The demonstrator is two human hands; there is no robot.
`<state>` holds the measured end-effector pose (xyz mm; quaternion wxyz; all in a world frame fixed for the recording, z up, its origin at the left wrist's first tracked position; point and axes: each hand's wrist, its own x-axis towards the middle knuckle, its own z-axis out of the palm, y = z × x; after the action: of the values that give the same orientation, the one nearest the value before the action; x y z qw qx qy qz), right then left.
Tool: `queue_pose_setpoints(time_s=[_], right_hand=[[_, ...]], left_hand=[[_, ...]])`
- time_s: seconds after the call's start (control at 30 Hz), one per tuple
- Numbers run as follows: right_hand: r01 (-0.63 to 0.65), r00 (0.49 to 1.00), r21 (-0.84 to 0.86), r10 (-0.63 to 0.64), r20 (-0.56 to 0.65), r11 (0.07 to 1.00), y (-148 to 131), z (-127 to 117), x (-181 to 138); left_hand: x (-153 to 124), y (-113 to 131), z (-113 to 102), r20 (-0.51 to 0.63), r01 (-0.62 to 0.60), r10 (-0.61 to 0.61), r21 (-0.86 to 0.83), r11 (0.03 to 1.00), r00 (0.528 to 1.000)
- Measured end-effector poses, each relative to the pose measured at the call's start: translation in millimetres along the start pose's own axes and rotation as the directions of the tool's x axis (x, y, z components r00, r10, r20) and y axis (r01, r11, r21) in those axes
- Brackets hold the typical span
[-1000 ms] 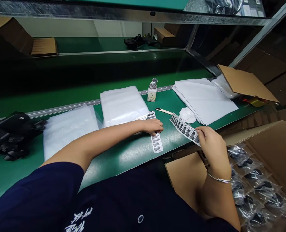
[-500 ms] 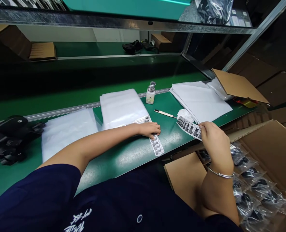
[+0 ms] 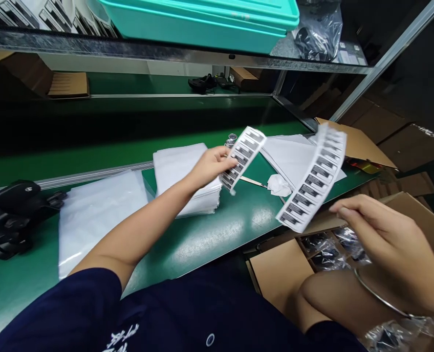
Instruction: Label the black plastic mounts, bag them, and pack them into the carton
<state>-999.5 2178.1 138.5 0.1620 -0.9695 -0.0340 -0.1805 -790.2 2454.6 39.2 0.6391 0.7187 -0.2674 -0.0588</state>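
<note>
My left hand (image 3: 210,165) is raised above the green bench (image 3: 209,234) and pinches one end of a white label strip (image 3: 243,155) printed with black barcodes. My right hand (image 3: 381,239) hangs over the cardboard box (image 3: 283,274), a metal bangle on its wrist. A second, longer label strip (image 3: 312,180) stands up in the air at its fingertips. The fingers look loosely stretched, with the thumb and forefinger at the strip's lower edge.
A stack of white bags (image 3: 182,168) and a clear plastic sheet (image 3: 99,210) lie on the bench, with a black device (image 3: 11,210) at far left. A small bottle (image 3: 231,139), thin tool (image 3: 252,181), crumpled wipe (image 3: 279,185) and paper stack (image 3: 292,154) lie behind. A teal bin (image 3: 202,19) sits overhead.
Both hands have lifted off the bench, each with its label strip, which now stand in the air. The right hand has drawn back toward me. The camera has tilted upward.
</note>
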Motion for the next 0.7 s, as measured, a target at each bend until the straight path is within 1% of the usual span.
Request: queue_pose_setpoints(time_s=[0.03,0.07,0.1,0.13,0.17,0.2,0.27,0.3,0.33,0.4,0.5,0.6,0.7], right_hand=[[0.009,1.0,0.072,-0.009,-0.002,0.997,1.7,3.6,5.0],[0.008,1.0,0.146,-0.008,0.005,0.989,3.5,15.3,13.4],[-0.025,1.0,0.206,0.028,-0.01,0.978,4.9,35.1,24.7],[-0.057,0.998,0.284,0.06,-0.001,0.957,5.6,61.8,37.9],[-0.077,0.988,0.331,0.028,0.149,0.94,5.7,93.2,51.7],[-0.108,0.964,0.339,0.015,0.266,0.935,5.6,126.2,64.7],[-0.113,0.948,0.329,0.003,0.318,0.937,6.4,185.7,85.0],[-0.109,0.942,0.327,-0.007,0.334,0.939,8.0,207.8,91.7],[-0.1,0.943,0.319,-0.012,0.331,0.942,10.8,223.8,96.7],[-0.077,0.946,0.29,-0.022,0.324,0.954,18.3,239.8,103.9],[-0.015,0.935,0.241,-0.072,0.348,0.97,26.7,247.2,114.3],[0.067,0.9,0.228,-0.158,0.406,0.971,22.9,261.0,119.0],[0.124,0.873,0.235,-0.218,0.437,0.964,15.9,278.9,107.6]], left_hand=[[-0.4,3.6,-7.8,-0.09,0.036,-0.049,-0.136,0.99,0.995],[-1.0,3.6,-13.3,-0.136,0.068,-0.097,-0.209,0.976,0.986],[-1.9,0.2,-16.6,-0.172,0.109,-0.155,-0.249,0.962,0.973],[-3.2,-6.1,-17.8,-0.206,0.16,-0.22,-0.274,0.948,0.954],[-4.9,-14.8,-17.8,-0.231,0.214,-0.285,-0.292,0.932,0.93],[-7.1,-24.7,-17.0,-0.251,0.263,-0.344,-0.306,0.915,0.905],[-12.9,-44.5,-16.1,-0.269,0.33,-0.421,-0.324,0.887,0.866],[-16.4,-52.9,-16.7,-0.271,0.347,-0.439,-0.328,0.879,0.857],[-20.0,-59.6,-18.1,-0.267,0.359,-0.451,-0.33,0.873,0.852],[-26.7,-67.5,-22.1,-0.261,0.379,-0.474,-0.342,0.86,0.841],[-33.2,-70.3,-26.5,-0.264,0.382,-0.487,-0.365,0.849,0.832],[-36.1,-70.6,-25.8,-0.264,0.373,-0.49,-0.39,0.842,0.831],[-39.0,-71.3,-22.2,-0.26,0.36,-0.49,-0.419,0.833,0.832]])
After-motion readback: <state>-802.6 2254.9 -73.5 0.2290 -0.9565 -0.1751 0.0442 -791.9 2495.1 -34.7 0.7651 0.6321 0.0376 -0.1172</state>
